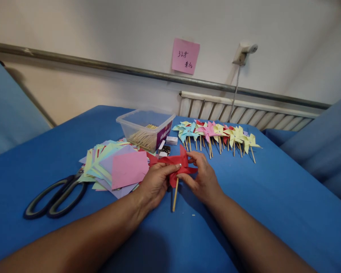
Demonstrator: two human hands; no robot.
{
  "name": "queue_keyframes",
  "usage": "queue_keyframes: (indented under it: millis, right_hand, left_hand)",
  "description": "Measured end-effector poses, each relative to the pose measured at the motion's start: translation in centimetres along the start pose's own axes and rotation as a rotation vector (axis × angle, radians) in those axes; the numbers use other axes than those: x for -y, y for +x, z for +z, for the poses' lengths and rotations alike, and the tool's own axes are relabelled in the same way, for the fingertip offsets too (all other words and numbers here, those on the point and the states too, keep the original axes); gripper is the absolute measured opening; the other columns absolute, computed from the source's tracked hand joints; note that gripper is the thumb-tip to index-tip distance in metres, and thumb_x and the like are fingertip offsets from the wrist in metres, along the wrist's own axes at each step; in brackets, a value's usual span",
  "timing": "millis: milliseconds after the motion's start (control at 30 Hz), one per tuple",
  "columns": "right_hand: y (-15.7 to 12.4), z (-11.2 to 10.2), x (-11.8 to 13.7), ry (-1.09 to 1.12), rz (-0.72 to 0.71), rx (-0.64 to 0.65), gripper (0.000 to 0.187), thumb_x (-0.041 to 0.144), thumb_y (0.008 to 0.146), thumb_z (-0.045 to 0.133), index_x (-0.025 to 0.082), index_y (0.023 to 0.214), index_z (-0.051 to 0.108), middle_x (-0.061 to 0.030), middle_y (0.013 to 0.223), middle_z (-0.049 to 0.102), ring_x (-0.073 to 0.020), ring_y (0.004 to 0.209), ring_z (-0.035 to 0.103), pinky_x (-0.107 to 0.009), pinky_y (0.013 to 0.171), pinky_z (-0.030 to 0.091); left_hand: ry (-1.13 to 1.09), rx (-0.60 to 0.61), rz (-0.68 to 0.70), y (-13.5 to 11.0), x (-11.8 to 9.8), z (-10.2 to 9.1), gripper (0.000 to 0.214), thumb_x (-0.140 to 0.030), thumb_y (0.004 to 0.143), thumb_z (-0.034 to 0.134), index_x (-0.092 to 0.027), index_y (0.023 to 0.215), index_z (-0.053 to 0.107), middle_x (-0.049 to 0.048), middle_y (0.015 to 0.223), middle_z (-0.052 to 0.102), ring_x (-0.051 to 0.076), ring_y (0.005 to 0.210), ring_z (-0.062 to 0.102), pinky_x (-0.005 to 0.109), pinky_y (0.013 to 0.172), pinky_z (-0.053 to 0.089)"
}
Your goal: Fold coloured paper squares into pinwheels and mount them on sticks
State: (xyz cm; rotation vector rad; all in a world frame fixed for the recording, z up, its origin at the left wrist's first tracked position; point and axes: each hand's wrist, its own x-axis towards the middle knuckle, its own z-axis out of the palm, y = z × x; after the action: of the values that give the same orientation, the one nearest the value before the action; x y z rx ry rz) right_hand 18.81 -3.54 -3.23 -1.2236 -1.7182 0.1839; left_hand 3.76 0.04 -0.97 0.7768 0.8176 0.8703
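A red paper pinwheel (174,161) on a thin wooden stick (175,195) is held up over the blue table. My left hand (156,180) grips it from the left, its thumb lying beside the pale pin at the centre. From the right, my right hand (200,176) pinches the paper blades between thumb and fingers. The stick hangs downward below the paper, with no hand around its lower part. Some of the left fingers are hidden behind the pinwheel. Just left of my left hand lies a pile of coloured paper squares (130,169), pink on top.
Large scissors (57,197) lie at the left, blades under the paper. Behind the pile stands a clear plastic box (133,123) of wooden sticks. Small white boxes (172,140) and a container of pins (165,150) sit nearby. Several finished pinwheels (210,131) lie at the back right.
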Motion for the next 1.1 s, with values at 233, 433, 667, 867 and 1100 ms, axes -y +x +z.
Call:
queue_keyframes:
  millis: [233, 433, 667, 867, 1100]
  right_hand:
    - [0.1, -0.27, 0.04, -0.064, -0.09, 0.051, 0.075, 0.042, 0.074, 0.073, 0.025, 0.136, 0.034, -0.0145, 0.132, 0.046, -0.0302, 0.122, 0.046, -0.049, 0.098, 0.044]
    - [0.15, -0.26, -0.59, -0.092, -0.105, 0.01, 0.07, 0.04, 0.078, 0.069, 0.023, 0.136, 0.035, -0.0154, 0.131, 0.046, -0.0303, 0.122, 0.046, -0.05, 0.099, 0.044]
    - [0.22, -0.29, -0.43, -0.079, -0.043, 0.004, 0.06, 0.036, 0.08, 0.067, 0.021, 0.132, 0.039, -0.0156, 0.13, 0.046, -0.0263, 0.113, 0.052, -0.045, 0.094, 0.049]
    - [-0.07, -0.09, 0.03, 0.07, 0.111, -0.019, 0.054, 0.037, 0.08, 0.066, 0.023, 0.127, 0.044, -0.012, 0.124, 0.052, -0.0223, 0.098, 0.059, -0.041, 0.083, 0.052]
    - [-0.23, 0.48, -0.3, 0.485, 0.494, -0.12, 0.04, 0.045, 0.082, 0.062, 0.02, 0.112, 0.054, -0.0087, 0.109, 0.063, -0.018, 0.085, 0.064, -0.033, 0.074, 0.052]
  left_hand:
    - [-0.029, 0.0, 0.006, -0.24, -0.33, 0.26, 0.008, -0.016, 0.065, 0.073, -0.012, 0.067, 0.066, 0.0009, 0.057, 0.062, 0.009, 0.048, 0.053, 0.02, 0.047, 0.041]
    - [-0.02, 0.029, -0.018, -0.39, -0.51, 0.51, 0.009, -0.017, 0.066, 0.073, -0.012, 0.072, 0.069, 0.0024, 0.06, 0.065, 0.01, 0.052, 0.057, 0.021, 0.052, 0.044]
    - [-0.02, 0.036, 0.002, -0.57, -0.54, 0.79, 0.012, -0.016, 0.064, 0.075, -0.012, 0.074, 0.072, 0.0011, 0.06, 0.066, 0.009, 0.052, 0.056, 0.021, 0.055, 0.043]
    - [0.021, 0.005, 0.012, -0.44, -0.24, 0.67, 0.011, -0.02, 0.064, 0.075, -0.012, 0.07, 0.069, 0.0025, 0.062, 0.066, 0.011, 0.055, 0.057, 0.022, 0.056, 0.043]
    - [0.026, 0.032, 0.03, -0.35, -0.18, 0.6, 0.016, -0.021, 0.066, 0.074, -0.011, 0.078, 0.07, 0.0061, 0.074, 0.071, 0.013, 0.065, 0.061, 0.025, 0.065, 0.046]
